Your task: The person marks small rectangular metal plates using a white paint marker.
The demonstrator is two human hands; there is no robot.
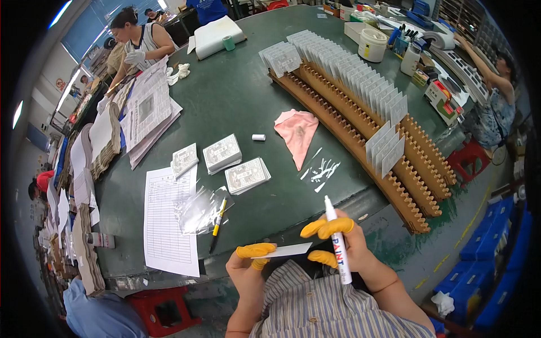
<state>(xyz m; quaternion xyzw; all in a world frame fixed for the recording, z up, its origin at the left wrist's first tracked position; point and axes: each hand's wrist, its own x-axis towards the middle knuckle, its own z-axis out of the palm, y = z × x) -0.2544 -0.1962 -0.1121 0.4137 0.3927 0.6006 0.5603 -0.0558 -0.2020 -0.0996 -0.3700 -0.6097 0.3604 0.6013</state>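
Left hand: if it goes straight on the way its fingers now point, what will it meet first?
The left hand, with its white card leading, would probably meet the right hand first, which holds a white marker; one view leaves depth unclear.

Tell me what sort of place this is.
Likely a factory workshop, judging by the notched brown racks holding upright flat cards, the big green worktable, and a co-worker wearing white gloves beside it.
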